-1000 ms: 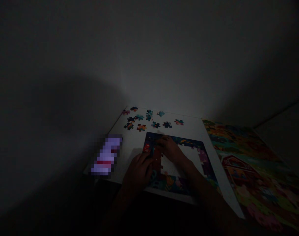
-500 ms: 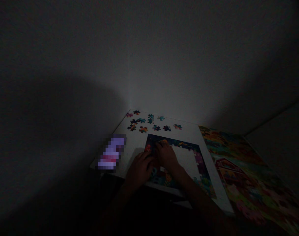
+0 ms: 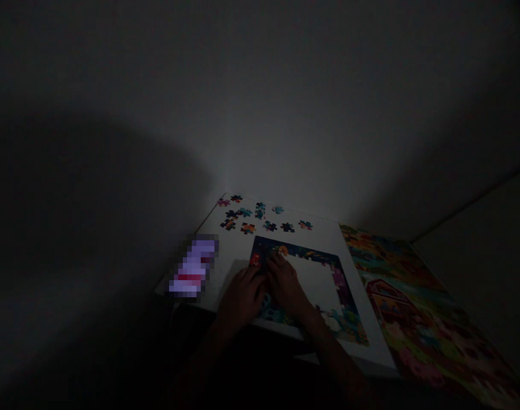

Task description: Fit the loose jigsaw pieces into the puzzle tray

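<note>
A partly assembled jigsaw puzzle (image 3: 339,277) lies on the white table, its colourful border around a pale open middle. My left hand (image 3: 242,293) rests at the puzzle's left side, with fingers bent and close together. Beside it, my right hand (image 3: 286,283) reaches over the inner left part, its bent fingertips down on the assembled pieces. The fingertips of both hands nearly meet. Whatever is under or between them is hidden by the fingers and the dim light. Loose puzzle pieces (image 3: 248,228) lie in a scattered group beyond the puzzle.
A lit, pixelated phone-like screen (image 3: 194,267) lies at the table's left edge. To the right is a colourful farm picture (image 3: 396,307) with a red barn. Pale walls (image 3: 281,142) meet in a corner behind the white table (image 3: 234,250). The room is very dark.
My right hand has drawn back slightly toward me, showing more of the puzzle's upper left. My left hand stays nearly in place. The view has shifted a little.
</note>
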`<action>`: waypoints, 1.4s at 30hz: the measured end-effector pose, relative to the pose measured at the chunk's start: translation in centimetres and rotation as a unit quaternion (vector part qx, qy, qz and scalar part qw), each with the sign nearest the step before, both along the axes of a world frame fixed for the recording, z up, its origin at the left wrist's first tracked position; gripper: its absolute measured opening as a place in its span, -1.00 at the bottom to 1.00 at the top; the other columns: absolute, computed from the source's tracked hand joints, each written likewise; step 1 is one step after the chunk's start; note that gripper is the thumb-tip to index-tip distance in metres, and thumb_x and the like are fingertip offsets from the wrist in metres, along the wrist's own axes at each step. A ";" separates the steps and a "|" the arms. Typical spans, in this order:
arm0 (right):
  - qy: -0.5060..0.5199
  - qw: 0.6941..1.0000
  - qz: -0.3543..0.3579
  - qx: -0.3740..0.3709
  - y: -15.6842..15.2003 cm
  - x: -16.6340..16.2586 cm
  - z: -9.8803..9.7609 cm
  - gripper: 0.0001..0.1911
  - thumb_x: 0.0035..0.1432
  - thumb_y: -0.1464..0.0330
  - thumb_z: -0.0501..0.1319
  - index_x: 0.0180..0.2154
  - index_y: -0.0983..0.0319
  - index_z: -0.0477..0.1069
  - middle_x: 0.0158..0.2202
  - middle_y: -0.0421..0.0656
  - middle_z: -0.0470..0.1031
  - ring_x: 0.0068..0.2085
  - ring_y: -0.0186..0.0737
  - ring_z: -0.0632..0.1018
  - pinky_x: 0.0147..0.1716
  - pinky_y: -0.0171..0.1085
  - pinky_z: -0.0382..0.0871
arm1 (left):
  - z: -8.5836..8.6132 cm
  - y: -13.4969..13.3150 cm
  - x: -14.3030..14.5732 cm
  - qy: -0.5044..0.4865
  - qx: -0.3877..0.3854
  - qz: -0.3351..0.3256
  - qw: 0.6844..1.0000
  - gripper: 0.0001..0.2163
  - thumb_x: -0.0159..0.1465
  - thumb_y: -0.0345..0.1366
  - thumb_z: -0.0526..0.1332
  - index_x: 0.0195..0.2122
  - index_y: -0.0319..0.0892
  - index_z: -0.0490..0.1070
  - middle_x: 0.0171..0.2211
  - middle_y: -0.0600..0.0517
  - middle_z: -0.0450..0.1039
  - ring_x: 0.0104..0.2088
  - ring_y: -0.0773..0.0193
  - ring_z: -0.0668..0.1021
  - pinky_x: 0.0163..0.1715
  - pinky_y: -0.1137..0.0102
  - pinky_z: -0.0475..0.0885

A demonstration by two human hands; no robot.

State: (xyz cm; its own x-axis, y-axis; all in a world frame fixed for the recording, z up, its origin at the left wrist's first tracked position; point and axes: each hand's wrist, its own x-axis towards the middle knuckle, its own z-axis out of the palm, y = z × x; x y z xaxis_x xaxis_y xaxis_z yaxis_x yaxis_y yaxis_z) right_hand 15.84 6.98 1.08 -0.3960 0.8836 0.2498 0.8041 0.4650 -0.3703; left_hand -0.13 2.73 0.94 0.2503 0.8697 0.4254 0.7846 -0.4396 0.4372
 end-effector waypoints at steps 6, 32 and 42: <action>0.104 0.992 -0.071 -0.007 -5.8 5.6 0.3 -0.60 0.34 0.26 -0.02 0.12 0.10 0.40 0.23 -0.02 0.35 0.24 -0.03 0.35 0.19 0.09 0.26 | -0.4 0.0 0.0 0.007 0.007 0.005 1.000 -0.75 0.29 -0.45 0.11 -0.06 -0.14 0.49 0.08 -0.08 0.43 0.09 0.09 0.44 0.10 0.11 0.42; 0.036 0.949 -0.273 0.152 -9.5 10.9 -1.8 -0.62 0.30 0.17 0.05 -0.14 0.26 0.52 -0.04 0.05 0.56 -0.08 0.06 0.55 -0.12 -0.01 0.40 | 0.1 6.4 2.9 0.200 -0.034 -0.006 0.979 -0.55 0.44 -0.24 -0.16 0.27 -0.26 0.20 0.30 -0.13 0.19 0.32 0.08 0.21 0.31 0.03 0.04; 0.024 0.951 -0.284 0.124 -9.5 10.7 -1.3 -0.59 0.28 0.17 0.04 -0.15 0.28 0.54 -0.01 0.07 0.54 -0.03 0.10 0.53 -0.09 0.02 0.38 | 0.6 6.3 3.1 0.222 -0.046 -0.004 0.974 -0.52 0.45 -0.22 -0.18 0.29 -0.33 0.17 0.33 -0.16 0.11 0.34 0.07 0.16 0.33 0.08 0.00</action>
State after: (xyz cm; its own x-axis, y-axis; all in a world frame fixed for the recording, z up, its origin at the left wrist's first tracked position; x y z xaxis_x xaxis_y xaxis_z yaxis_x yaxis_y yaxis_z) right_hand 26.56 -2.48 -0.26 0.1442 0.8631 0.4839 0.9366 0.0389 -0.3483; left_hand 3.00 9.00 1.49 0.3980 0.8966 0.1941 0.9024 -0.4207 0.0935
